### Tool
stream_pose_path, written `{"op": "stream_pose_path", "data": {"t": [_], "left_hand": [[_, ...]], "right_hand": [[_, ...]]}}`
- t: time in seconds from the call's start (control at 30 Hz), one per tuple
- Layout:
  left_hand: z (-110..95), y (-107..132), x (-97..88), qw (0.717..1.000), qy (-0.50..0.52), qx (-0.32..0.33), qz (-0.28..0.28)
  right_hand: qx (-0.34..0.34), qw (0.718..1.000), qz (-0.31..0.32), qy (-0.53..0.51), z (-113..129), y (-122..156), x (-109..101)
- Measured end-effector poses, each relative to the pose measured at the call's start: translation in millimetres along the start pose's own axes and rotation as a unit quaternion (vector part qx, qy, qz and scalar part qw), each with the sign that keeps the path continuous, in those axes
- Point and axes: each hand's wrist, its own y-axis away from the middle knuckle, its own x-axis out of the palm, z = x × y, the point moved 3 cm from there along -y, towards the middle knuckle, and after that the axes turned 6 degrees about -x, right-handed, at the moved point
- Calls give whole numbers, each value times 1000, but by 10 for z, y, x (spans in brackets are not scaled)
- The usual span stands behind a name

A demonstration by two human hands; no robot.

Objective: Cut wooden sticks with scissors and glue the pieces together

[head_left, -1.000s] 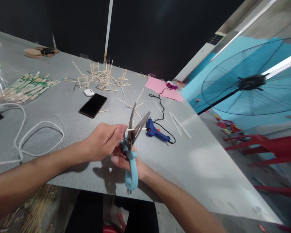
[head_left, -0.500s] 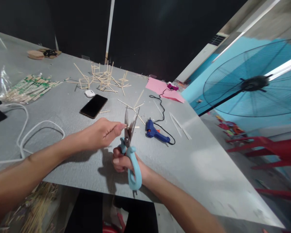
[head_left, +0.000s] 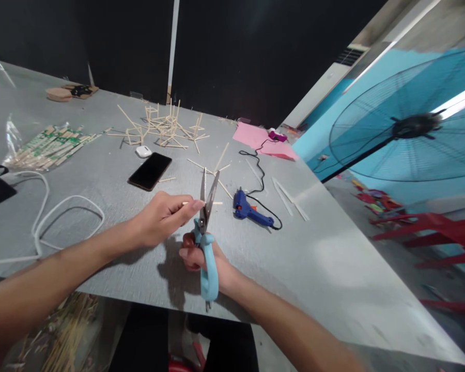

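Note:
My left hand (head_left: 166,216) is closed in a pinch on a thin wooden stick (head_left: 185,203), its fingertips right beside the scissor blades. Another short bit of pale stick (head_left: 217,203) shows just right of the blades; whether it is the same piece I cannot tell. In my right hand (head_left: 196,256) is a pair of scissors (head_left: 209,263) with light-blue handles, blades pointing away from me and slightly apart. Beyond the tips lies a small joined frame of sticks (head_left: 216,169). A blue glue gun (head_left: 251,211) rests on its side to the right.
A black phone (head_left: 150,171) and white earbud case (head_left: 143,151) lie ahead to the left. Several stick structures (head_left: 166,126) stand farther back. Packaged sticks (head_left: 54,147) and a white cable (head_left: 67,199) are at left, pink paper (head_left: 251,135) at back right, a large fan (head_left: 414,126) beyond.
The scissor blades have come closer together, and the handles have closed a little. More of the stick now shows at the left hand's fingers. The view has shifted slightly.

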Motion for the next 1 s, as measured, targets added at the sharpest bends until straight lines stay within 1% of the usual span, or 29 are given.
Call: {"op": "stream_pose_path", "data": {"t": [0.1, 0.2, 0.33, 0.5, 0.73, 0.8, 0.87, 0.93, 1.0], "left_hand": [[13, 13, 23, 1000, 13, -16, -4], [28, 19, 31, 1000, 13, -15, 22], [40, 3, -9, 998, -44, 12, 47], [46, -29, -83, 991, -104, 34, 77], [14, -34, -145, 978, -176, 64, 94], [6, -37, -155, 976, -186, 67, 96], [2, -43, -162, 975, -190, 66, 96], [1, -48, -164, 975, -192, 65, 92], [4, -49, -157, 976, -189, 62, 90]], "right_hand": [[-2, 1000, 20, -13, -17, 1, -13], [-6, 998, 61, -33, -52, 1, -15], [-14, 994, 92, -59, -23, 20, 4], [-4, 986, 141, -90, 28, 58, 23], [2, 961, 225, -160, 58, 91, 46], [22, 958, 228, -175, 59, 85, 40], [55, 957, 217, -186, 37, 75, 29], [80, 959, 193, -191, 3, 67, 19], [82, 968, 157, -178, -27, 66, 13]]}}
